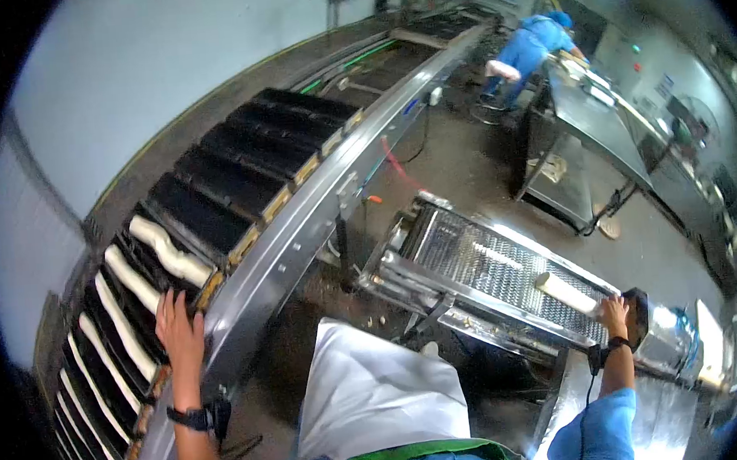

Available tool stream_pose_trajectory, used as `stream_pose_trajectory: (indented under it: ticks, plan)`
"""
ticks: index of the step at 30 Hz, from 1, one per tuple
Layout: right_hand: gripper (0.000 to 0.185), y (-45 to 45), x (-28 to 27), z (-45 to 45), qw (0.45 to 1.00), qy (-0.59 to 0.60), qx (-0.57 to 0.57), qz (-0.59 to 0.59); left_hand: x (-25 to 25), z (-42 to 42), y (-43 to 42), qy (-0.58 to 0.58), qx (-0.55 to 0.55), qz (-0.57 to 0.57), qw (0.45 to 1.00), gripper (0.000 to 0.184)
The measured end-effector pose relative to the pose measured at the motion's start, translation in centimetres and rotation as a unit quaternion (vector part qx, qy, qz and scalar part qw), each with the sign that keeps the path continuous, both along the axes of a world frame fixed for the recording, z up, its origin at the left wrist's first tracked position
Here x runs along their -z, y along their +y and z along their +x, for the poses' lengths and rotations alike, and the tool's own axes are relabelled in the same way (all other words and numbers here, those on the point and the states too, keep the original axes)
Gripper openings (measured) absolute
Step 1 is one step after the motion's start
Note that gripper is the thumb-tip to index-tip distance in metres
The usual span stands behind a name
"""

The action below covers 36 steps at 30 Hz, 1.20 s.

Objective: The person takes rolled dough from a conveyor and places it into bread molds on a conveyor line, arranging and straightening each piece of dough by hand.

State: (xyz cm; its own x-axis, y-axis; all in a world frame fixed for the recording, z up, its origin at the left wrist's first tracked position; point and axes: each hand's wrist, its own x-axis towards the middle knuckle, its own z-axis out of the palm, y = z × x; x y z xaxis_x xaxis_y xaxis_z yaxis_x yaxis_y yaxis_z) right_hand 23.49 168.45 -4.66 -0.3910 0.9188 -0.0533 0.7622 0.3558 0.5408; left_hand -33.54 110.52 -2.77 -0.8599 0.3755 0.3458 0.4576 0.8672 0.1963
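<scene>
My left hand point(180, 327) rests at the near end of a long dough strip point(131, 279) lying in a black baking pan, its fingers stretched out. Beside it, several more pale dough strips point(124, 326) lie lengthwise in the black pans. A thicker, wavy dough strip point(170, 251) fills the pan just beyond. Over the metal mesh conveyor on the right, my right hand point(615, 315) has its fingers curled at the near end of a short dough roll point(566, 293). Part of that end is hidden by the fingers.
Further black pans point(248, 157) sit along the steel-edged line point(300, 226) running away on the left. The mesh conveyor point(473, 253) stands ahead to the right. A co-worker in blue point(531, 48) bends over a steel table point(592, 120) at the back.
</scene>
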Motion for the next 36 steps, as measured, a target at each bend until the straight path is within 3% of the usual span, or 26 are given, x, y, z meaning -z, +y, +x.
stream_pose_trajectory:
  ticks: [1, 3, 5, 6, 7, 8, 9, 10, 12, 17, 18, 20, 22, 24, 26, 29, 31, 36]
  plan:
    - [0.038, 0.6, 0.6, 1.0, 0.996, 0.087, -0.022, -0.006, -0.1, 0.2, -0.4, 0.0, 0.002, -0.003, 1.0, 0.039]
    - [0.04, 4.7, 1.7, 2.6, 0.98, 0.188, 0.043, -0.046, -0.1, 0.2, -0.3, 0.009, 0.007, 0.012, 1.0, 0.04]
    - [0.034, 8.4, 0.8, 3.1, 0.947, 0.287, 0.014, -0.142, 0.2, 0.0, 0.1, 0.017, -0.001, 0.018, 1.0, 0.042]
    - [0.026, 7.0, 0.4, 1.7, 0.797, 0.575, -0.111, -0.148, 0.3, -0.1, 0.3, 0.013, -0.008, 0.016, 1.0, 0.042]
    - [0.021, 1.4, -4.4, -4.4, 0.689, 0.673, -0.078, -0.258, 0.8, -0.3, 0.3, 0.015, -0.008, 0.019, 1.0, 0.042]
    - [0.022, 0.6, -7.3, -7.2, 0.761, 0.592, -0.027, -0.266, 0.9, -0.4, 0.5, 0.018, -0.011, 0.025, 0.999, 0.042]
    - [0.021, -1.5, -9.5, -11.0, 0.742, 0.616, -0.069, -0.256, 1.0, -0.5, 0.7, 0.015, -0.016, 0.025, 0.999, 0.042]
    - [0.021, -4.2, -11.3, -15.3, 0.721, 0.638, -0.11, -0.246, 1.2, -0.7, 0.9, 0.018, -0.029, 0.028, 0.999, 0.042]
    - [0.022, -9.4, -13.4, -22.4, 0.624, 0.703, -0.164, -0.3, 2.4, -0.8, -0.3, 0.032, -0.05, 0.039, 0.997, 0.042]
    - [0.02, -17.8, -17.7, -39.7, 0.537, 0.711, -0.233, -0.39, 4.4, -1.4, -1.7, 0.044, -0.078, 0.041, 0.995, 0.043]
    - [0.018, -19.0, -18.1, -42.7, 0.471, 0.73, -0.265, -0.419, 4.7, -1.3, -2.2, 0.059, -0.078, 0.047, 0.994, 0.043]
    - [0.027, -21.6, -18.8, -48.7, 0.426, 0.721, -0.32, -0.443, 5.0, -1.3, -2.9, 0.068, -0.08, 0.05, 0.993, 0.042]
    - [0.025, -24.5, -18.9, -54.7, 0.382, 0.732, -0.324, -0.463, 4.9, -1.1, -3.1, 0.069, -0.075, 0.061, 0.993, 0.038]
    - [0.032, -26.6, -17.5, -59.8, 0.435, 0.661, -0.31, -0.527, 5.5, -1.5, -3.3, 0.054, -0.087, 0.054, 0.993, 0.036]
    - [0.045, -27.5, -14.6, -63.8, 0.412, 0.537, -0.321, -0.662, 6.2, -1.7, -3.3, 0.041, -0.095, 0.048, 0.993, 0.034]
    - [0.057, -29.1, -12.1, -64.7, 0.499, 0.497, -0.328, -0.629, 7.4, -2.4, -3.7, 0.062, -0.12, 0.056, 0.989, 0.03]
    - [0.056, -27.3, -10.4, -64.3, 0.498, 0.49, -0.325, -0.638, 8.2, -2.6, -3.7, 0.07, -0.138, 0.069, 0.986, 0.026]
    - [0.046, -20.0, -6.5, -56.2, 0.651, 0.427, -0.289, -0.558, 9.9, -3.8, -4.2, 0.07, -0.121, 0.079, 0.987, 0.026]
